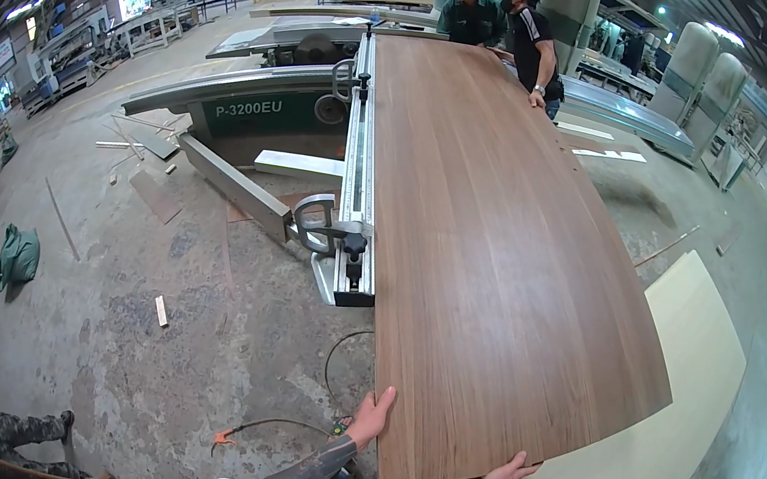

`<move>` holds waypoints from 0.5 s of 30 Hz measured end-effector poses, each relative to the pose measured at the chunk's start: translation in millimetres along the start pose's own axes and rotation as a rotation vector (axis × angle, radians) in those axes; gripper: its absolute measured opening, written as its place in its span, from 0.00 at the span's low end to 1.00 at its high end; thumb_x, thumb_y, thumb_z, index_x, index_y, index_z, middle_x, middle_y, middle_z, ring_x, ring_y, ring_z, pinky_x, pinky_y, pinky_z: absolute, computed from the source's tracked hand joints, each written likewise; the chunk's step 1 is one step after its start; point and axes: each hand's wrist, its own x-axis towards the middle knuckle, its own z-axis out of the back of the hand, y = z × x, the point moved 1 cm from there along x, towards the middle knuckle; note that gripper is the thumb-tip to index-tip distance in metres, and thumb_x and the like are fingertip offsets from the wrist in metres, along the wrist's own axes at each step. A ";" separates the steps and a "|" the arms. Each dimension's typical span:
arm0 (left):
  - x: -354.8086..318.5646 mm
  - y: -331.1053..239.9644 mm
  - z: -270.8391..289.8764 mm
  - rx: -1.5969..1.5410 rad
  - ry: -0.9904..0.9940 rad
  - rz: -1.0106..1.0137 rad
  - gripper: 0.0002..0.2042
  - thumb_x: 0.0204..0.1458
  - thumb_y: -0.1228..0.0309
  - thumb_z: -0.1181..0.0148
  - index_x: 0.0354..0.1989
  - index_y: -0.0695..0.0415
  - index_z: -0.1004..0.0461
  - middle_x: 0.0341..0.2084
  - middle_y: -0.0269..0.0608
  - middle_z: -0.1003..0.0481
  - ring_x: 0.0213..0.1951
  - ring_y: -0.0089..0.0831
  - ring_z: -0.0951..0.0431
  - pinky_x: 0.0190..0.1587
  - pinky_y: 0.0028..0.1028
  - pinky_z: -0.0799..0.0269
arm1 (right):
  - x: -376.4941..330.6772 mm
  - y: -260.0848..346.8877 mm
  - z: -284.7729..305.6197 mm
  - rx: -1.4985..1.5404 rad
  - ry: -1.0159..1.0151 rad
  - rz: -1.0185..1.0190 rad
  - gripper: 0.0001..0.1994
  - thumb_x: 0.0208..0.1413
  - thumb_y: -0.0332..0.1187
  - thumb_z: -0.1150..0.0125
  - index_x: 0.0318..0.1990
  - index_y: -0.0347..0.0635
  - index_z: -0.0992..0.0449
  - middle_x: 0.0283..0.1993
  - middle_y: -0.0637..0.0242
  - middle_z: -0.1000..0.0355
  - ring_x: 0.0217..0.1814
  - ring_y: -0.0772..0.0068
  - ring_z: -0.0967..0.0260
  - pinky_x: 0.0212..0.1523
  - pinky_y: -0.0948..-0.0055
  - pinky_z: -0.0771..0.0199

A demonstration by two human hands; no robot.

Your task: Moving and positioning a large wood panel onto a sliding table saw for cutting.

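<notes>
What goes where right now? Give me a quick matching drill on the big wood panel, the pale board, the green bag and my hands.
Things:
1. brown wood panel
2. pale board
3. green bag
4. left hand and right hand

Places:
a. on the concrete floor, far left
b. gripping the panel's near edge
c. lying across the sliding table saw
d. low on the right, partly under the panel

Pairs: 1-c, 2-d, 3-a, 4-b
</notes>
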 end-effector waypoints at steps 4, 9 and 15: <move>1.9 3.1 -0.6 -0.007 0.006 0.000 0.34 0.55 0.45 0.50 0.52 0.70 0.36 0.48 0.54 0.28 0.51 0.37 0.28 0.53 0.31 0.35 | 2.4 -4.4 1.8 -0.013 -0.010 0.047 0.39 0.62 0.46 0.56 0.69 0.35 0.70 0.73 0.49 0.68 0.72 0.55 0.60 0.69 0.61 0.56; 6.9 8.8 0.1 -0.005 0.023 -0.027 0.34 0.55 0.44 0.51 0.52 0.70 0.36 0.47 0.53 0.28 0.51 0.37 0.28 0.53 0.31 0.36 | 10.1 -15.6 6.5 -0.088 -0.031 0.098 0.37 0.62 0.44 0.57 0.69 0.34 0.68 0.73 0.49 0.67 0.72 0.54 0.60 0.69 0.61 0.57; 4.2 6.4 0.1 -0.009 0.018 -0.027 0.34 0.55 0.45 0.50 0.52 0.71 0.36 0.48 0.53 0.29 0.51 0.36 0.29 0.53 0.31 0.36 | 14.4 -25.1 11.1 -0.035 0.019 0.086 0.38 0.61 0.44 0.56 0.70 0.38 0.68 0.74 0.53 0.70 0.74 0.57 0.65 0.71 0.61 0.62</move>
